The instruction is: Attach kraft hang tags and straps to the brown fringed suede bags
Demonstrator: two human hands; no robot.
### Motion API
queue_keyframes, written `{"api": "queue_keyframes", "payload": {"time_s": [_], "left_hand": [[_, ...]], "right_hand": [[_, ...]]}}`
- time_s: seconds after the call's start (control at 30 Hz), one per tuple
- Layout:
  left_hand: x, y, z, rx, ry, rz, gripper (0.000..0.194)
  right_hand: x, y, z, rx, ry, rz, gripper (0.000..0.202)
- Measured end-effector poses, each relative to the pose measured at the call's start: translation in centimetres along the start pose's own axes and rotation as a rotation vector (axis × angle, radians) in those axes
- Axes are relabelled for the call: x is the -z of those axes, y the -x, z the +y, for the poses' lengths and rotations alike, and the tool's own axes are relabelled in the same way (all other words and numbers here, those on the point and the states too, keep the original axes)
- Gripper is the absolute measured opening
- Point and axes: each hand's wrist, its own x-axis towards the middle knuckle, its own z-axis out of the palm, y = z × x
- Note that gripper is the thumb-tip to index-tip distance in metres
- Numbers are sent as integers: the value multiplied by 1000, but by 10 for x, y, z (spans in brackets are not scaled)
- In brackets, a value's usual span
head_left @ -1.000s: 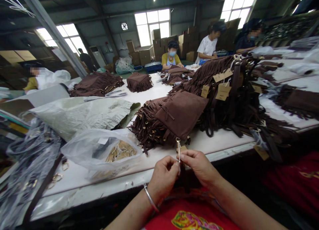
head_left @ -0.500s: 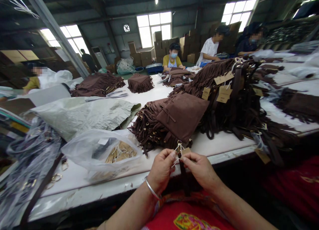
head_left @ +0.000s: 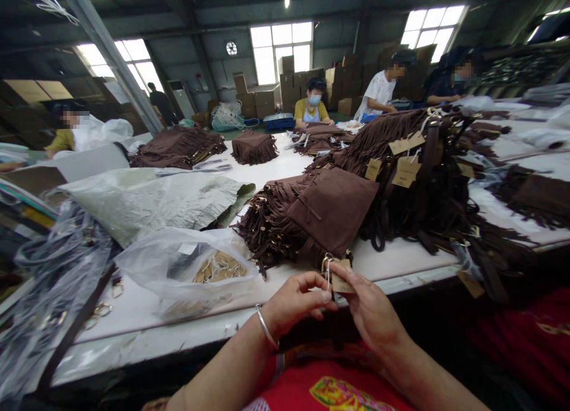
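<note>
A brown fringed bag [head_left: 333, 209] lies on the stack at the table's front edge, gold-coloured ring hardware at its near corner. My left hand [head_left: 296, 301], wearing a silver bangle, has curled fingers close around a thin white string [head_left: 328, 274] that hangs by the hardware. Against the other side of that string, my right hand [head_left: 374, 307] holds a tan paper tag [head_left: 342, 280] with its thumb and fingers. Below the hands a dark strap drops out of sight. My fingers partly hide the string's lower end.
Left of the bag, a clear plastic bag [head_left: 155, 274] contains several tan tags [head_left: 218, 267] with white strings. A larger heap of brown fringed bags [head_left: 396, 144] stands to the right. Wrapped straps [head_left: 66, 292] lie at far left. Several people work across the white table [head_left: 258, 173].
My hands have shifted from pinching two string ends apart to lying around the string and tag. The left fingers have loosened and the right hand has turned over the tag.
</note>
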Motion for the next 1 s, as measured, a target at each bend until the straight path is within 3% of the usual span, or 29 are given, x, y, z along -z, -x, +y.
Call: {"api": "queue_keyframes", "payload": {"time_s": [0.27, 0.43, 0.6, 0.77, 0.87, 1.0], "left_hand": [[10, 4, 12, 77, -108, -54, 37], [2, 1, 8, 40, 43, -158, 41], [-3, -3, 7, -1, 126, -32, 39], [1, -5, 7, -113, 60, 67, 40], [1, -6, 8, -119, 45, 85, 41], [-1, -5, 5, -124, 48, 63, 41]], "right_hand": [[-10, 1, 6, -26, -168, 39, 44], [-15, 7, 14, -13, -145, -14, 42], [-2, 6, 7, 13, 166, -239, 43], [15, -6, -4, 51, 436, -335, 51], [17, -10, -2, 57, 506, -311, 54], [13, -7, 5, 129, 405, -162, 50]]}}
